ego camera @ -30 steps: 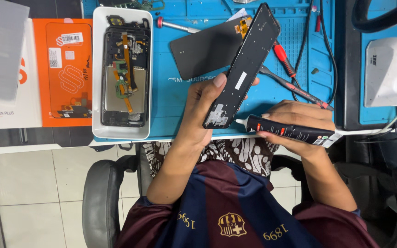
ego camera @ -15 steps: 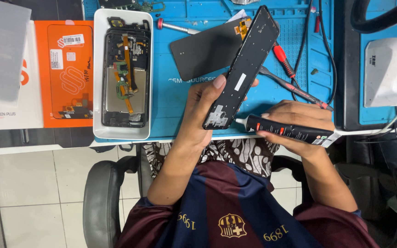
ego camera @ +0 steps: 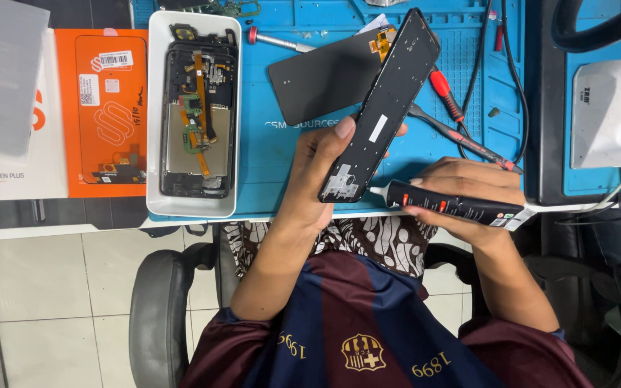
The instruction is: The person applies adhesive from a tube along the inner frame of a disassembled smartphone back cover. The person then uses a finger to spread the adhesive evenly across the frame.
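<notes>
My left hand (ego camera: 323, 167) grips a long black phone frame (ego camera: 382, 104), tilted up off the blue mat (ego camera: 282, 154) with its lower end near my thumb. My right hand (ego camera: 461, 190) holds a black glue tube (ego camera: 454, 205) sideways, its white nozzle touching the frame's lower corner. A loose black screen panel (ego camera: 325, 75) lies flat on the mat behind the frame. To the left, a white tray (ego camera: 154, 108) holds an opened phone body (ego camera: 199, 115) with an orange flex cable showing.
An orange box (ego camera: 106, 108) and a white box lie at the left. Red-handled screwdrivers (ego camera: 445, 93) and black cables lie on the mat to the right. A white machine (ego camera: 612, 108) stands at the far right. A black chair sits under me.
</notes>
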